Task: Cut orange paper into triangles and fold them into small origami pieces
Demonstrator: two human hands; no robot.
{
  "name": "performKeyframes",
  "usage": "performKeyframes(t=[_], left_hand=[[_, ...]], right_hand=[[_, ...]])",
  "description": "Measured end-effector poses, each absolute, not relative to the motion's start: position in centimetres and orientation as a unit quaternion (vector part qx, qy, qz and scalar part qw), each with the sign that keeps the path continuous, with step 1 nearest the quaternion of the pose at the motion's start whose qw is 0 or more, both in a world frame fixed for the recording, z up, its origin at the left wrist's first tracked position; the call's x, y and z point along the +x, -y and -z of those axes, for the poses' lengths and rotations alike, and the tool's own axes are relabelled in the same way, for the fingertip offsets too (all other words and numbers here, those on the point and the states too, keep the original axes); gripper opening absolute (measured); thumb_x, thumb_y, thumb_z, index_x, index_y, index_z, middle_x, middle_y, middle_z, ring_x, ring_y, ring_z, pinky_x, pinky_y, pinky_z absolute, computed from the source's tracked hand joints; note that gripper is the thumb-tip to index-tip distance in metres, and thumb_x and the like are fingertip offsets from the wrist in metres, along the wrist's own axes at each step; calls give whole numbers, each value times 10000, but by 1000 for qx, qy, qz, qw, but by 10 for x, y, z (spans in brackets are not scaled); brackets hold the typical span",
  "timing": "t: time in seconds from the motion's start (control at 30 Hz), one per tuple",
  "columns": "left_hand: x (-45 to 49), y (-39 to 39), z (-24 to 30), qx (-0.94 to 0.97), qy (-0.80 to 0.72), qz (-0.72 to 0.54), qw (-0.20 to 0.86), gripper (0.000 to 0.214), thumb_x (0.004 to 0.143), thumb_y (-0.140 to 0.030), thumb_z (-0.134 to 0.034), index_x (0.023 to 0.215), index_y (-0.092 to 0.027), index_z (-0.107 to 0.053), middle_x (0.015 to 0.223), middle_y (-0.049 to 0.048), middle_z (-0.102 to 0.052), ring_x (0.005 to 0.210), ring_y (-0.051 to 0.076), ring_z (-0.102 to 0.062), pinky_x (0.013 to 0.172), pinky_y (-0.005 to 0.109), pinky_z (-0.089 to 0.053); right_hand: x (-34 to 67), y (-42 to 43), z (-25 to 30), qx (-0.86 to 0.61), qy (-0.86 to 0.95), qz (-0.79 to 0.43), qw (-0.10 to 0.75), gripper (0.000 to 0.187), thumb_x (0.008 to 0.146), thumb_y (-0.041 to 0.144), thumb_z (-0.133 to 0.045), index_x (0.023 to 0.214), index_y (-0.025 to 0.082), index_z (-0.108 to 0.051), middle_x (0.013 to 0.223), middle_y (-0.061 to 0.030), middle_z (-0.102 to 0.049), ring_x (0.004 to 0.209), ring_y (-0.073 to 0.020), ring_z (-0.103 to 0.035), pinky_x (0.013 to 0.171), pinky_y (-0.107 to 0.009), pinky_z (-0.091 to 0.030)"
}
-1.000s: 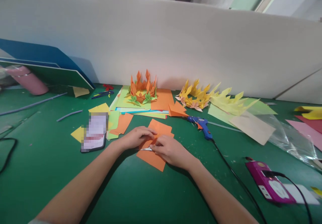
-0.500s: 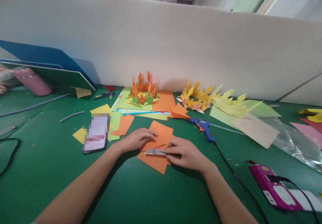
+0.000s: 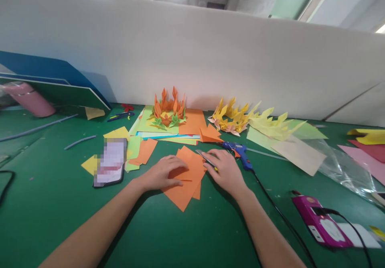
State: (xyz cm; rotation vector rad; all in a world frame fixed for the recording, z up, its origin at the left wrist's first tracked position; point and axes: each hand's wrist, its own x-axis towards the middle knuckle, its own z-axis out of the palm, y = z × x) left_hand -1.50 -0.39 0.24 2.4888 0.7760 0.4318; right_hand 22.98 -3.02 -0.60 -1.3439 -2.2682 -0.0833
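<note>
My left hand (image 3: 162,172) lies flat, fingers spread, on a stack of orange paper squares (image 3: 186,181) on the green table. My right hand (image 3: 226,171) rests just right of the stack, fingers curled around a utility knife (image 3: 205,158) whose metal blade points up and left over the paper's upper right edge. A cut orange piece sticks out under the stack at its right side.
A blue glue gun (image 3: 240,153) with a black cord lies right of my right hand. A phone (image 3: 110,161) lies left of the paper. Folded orange (image 3: 168,109) and yellow (image 3: 233,117) paper flowers stand by the white partition. A magenta device (image 3: 320,222) sits at lower right.
My right hand drew the knife from the middle of the orange paper out to the right and then up to its upper right edge. My left hand stayed pressed on the paper.
</note>
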Motion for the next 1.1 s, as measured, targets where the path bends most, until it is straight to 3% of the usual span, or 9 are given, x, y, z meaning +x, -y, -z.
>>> performKeyframes(t=[0.17,0.3,0.47,0.63,0.8,0.97,1.1], left_hand=[[-18,4,1,914,-273,-179,242,389,801,-319,-639,1171,-238,-548,1174,79,-617,1105,233,-532,963,395,-379],[-18,7,0,913,-300,-184,207,412,802,-325,-624,1190,-221,-534,1261,105,-548,1168,262,-481,988,425,-379],[-14,10,1,900,-366,-169,167,419,788,-329,-622,1167,-179,-525,1204,127,-562,1117,285,-504,958,448,-414],[-15,6,8,868,-402,-219,192,232,824,-195,-525,1054,-171,-548,1014,87,-629,952,215,-595,846,357,-486],[-21,1,3,816,-460,-282,206,139,853,-260,-462,906,-200,-576,884,39,-674,845,189,-631,782,317,-499],[-34,-6,-5,771,-559,-288,104,163,849,-230,-424,849,-194,-583,856,46,-680,817,207,-635,751,320,-488],[-44,-9,-14,756,-616,-223,10,272,806,-98,-360,867,-157,-618,959,103,-665,881,221,-626,763,315,-475]], right_hand=[[191,25,7,-428,882,-26,195,397,882,115,-431,1263,183,-520,1252,-97,-589,1115,-270,-471,910,-426,-359],[181,20,11,-429,883,-40,188,414,890,111,-418,1292,180,-483,1197,-104,-618,1137,-262,-457,956,-438,-296],[185,20,12,-444,869,-45,216,379,890,112,-423,1254,196,-489,1066,-108,-634,1020,-249,-517,926,-445,-316],[192,20,19,-419,850,-100,304,246,860,70,-398,1036,171,-538,934,-96,-621,865,-219,-564,784,-352,-444],[197,20,21,-430,812,-107,380,127,852,113,-434,872,192,-530,792,-55,-592,714,-194,-555,652,-302,-466],[201,20,20,-417,800,-93,422,273,784,21,-391,826,196,-596,823,-61,-575,801,-193,-574,708,-307,-484],[205,20,19,-437,773,-61,456,374,755,-1,-376,888,202,-661,861,-65,-565,835,-191,-582,724,-313,-489]])
